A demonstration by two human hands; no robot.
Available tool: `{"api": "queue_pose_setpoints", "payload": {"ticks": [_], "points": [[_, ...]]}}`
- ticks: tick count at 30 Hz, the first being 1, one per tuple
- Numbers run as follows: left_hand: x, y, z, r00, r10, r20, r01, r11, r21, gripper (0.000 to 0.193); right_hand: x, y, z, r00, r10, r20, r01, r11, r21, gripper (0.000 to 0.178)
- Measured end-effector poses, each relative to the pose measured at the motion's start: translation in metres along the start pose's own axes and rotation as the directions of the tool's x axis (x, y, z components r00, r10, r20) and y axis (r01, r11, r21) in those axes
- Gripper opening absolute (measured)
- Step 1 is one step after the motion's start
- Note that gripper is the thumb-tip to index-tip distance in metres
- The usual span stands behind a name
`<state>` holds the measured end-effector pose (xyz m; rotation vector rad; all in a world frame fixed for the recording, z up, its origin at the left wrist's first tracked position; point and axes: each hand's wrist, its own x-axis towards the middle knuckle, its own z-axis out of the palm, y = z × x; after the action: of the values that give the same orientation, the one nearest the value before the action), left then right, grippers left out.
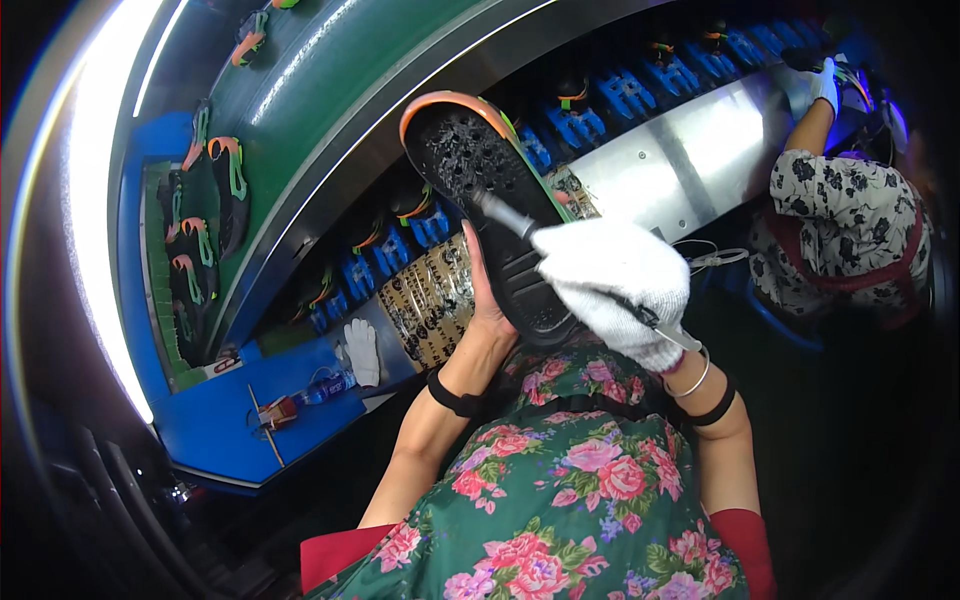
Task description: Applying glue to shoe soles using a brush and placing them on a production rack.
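Note:
A black shoe sole (515, 265) with an orange and green rim is held up in front of me, its broad end pointing away and its surface shiny and wet-looking there. My bare left hand (487, 295) grips it along the left edge, the thumb showing beside it and the other fingers hidden underneath. In a white knitted glove, my right hand (615, 285) is closed around a brush (508, 214) with a pale ferrule and a dark handle. The brush tip touches the sole just below its wettest patch.
Blue holders (625, 95) carrying shoe parts line the track beyond. A curved green belt (330, 70) runs at upper left, near several finished-looking soles (232, 195). On the blue table (215, 430) lie a white glove (361, 352) and a bottle (328, 387). A co-worker (850, 220) works at right.

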<state>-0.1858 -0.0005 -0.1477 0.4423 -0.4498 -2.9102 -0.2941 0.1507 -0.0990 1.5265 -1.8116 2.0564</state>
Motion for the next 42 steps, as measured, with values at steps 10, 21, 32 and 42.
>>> {"api": "queue_pose_setpoints", "payload": {"ticks": [10, 21, 32, 42], "points": [[0.0, 0.0, 0.008, 0.996, 0.017, 0.084, -0.015, 0.999, -0.035, 0.105, -0.021, -0.01, 0.008, 0.994, 0.103, 0.029, -0.106, 0.98, 0.167, 0.028], [0.005, 0.006, 0.004, 0.957, -0.018, 0.289, 0.042, 0.996, -0.077, 0.103, -0.038, -0.006, 0.003, 0.999, -0.026, 0.031, 0.022, 0.991, 0.134, 0.023], [-0.005, 0.006, 0.006, 0.98, 0.036, 0.195, -0.027, 0.999, -0.047, 0.101, -0.051, -0.017, 0.003, 0.997, 0.009, 0.074, -0.018, 0.992, 0.125, 0.019], [-0.014, 0.023, -0.003, 0.964, -0.09, 0.251, 0.092, 0.996, 0.005, 0.114, -0.052, -0.014, 0.002, 0.982, 0.004, 0.186, -0.037, 0.984, 0.172, 0.022]]}}
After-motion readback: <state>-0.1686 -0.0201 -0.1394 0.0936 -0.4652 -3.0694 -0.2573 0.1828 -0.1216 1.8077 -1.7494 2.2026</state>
